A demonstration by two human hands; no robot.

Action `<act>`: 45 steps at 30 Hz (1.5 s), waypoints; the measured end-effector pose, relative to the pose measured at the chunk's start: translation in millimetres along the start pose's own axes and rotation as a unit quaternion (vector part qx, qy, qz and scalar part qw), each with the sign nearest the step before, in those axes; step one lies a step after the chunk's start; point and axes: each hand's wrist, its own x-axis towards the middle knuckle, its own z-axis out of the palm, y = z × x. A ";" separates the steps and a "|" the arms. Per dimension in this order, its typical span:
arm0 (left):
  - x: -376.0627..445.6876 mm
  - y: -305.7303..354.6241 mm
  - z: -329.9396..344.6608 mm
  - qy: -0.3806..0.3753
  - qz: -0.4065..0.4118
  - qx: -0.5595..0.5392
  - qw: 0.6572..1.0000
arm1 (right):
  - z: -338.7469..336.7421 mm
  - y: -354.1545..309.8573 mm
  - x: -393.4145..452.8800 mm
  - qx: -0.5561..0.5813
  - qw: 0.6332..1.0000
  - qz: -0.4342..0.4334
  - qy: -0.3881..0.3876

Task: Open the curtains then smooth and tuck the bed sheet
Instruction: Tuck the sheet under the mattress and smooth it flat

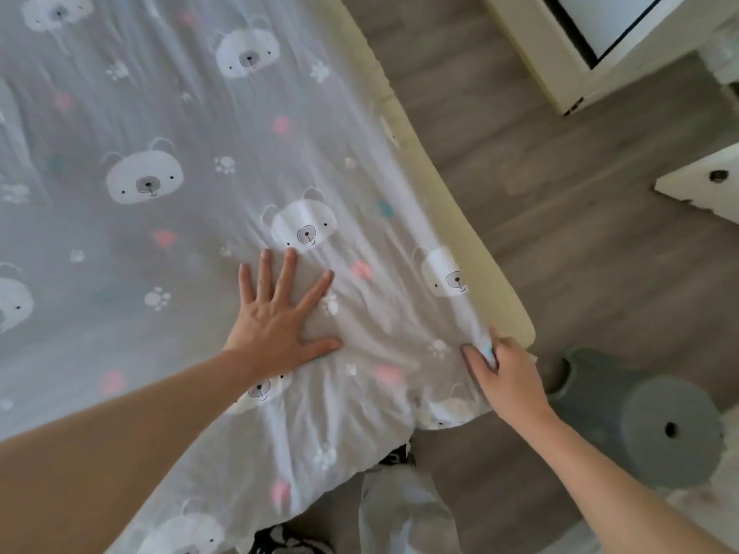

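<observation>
Sheet point(168, 125): grey, printed with white bear faces, paw prints and small pink and teal marks; lay over the bed across the left and centre of the view, wrinkled toward the near corner, its near edge hanging loose over the bed's end

Mattress point(404, 125): pale yellow, its bare side edge showed along the right of the sheet, running from the top centre down to the near corner

Left hand point(280, 313): lay flat on the sheet, palm down, fingers straight and spread, thumb out to the right; pressed the cloth just below a bear face; bare forearm reached in from the lower left

Right hand point(506, 373): at the near right corner of the bed; fingers and thumb curled round a bunched fold of the sheet, gripping it where it met the mattress corner; bare forearm reached in from the lower right

Floor point(560, 233): grey-brown wood-look planks, to the right of the bed

Stool point(648, 425): grey, round, with a small hole in its face; on the floor just right of the right hand; whether it stood upright or lay on its side could not be told

Furniture point(560, 46): cream-white, with a dark-edged panel, at the upper right, well apart from the bed; a second cream-white piece point(704, 181) at the right edge, chipped along its rim

Legs point(404, 513): the person's, in light cloth, at the bottom centre beside the hanging sheet edge
</observation>
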 end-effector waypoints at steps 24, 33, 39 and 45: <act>-126.0 -47.4 52.2 0.013 0.073 -0.011 0.997 | 84.7 -94.9 24.6 -0.467 0.677 -0.547 -0.159; -218.8 -140.2 20.9 0.125 0.046 -0.079 0.988 | 118.5 -216.0 -4.0 -0.289 0.720 -0.622 -0.107; -257.9 -350.0 60.2 0.062 -0.243 -0.051 0.967 | 252.1 -425.8 19.1 -0.320 0.823 -0.459 -0.097; -381.7 -274.5 118.8 0.023 -0.103 -0.081 0.991 | 292.7 -318.8 -114.6 -0.448 0.674 -0.565 -0.160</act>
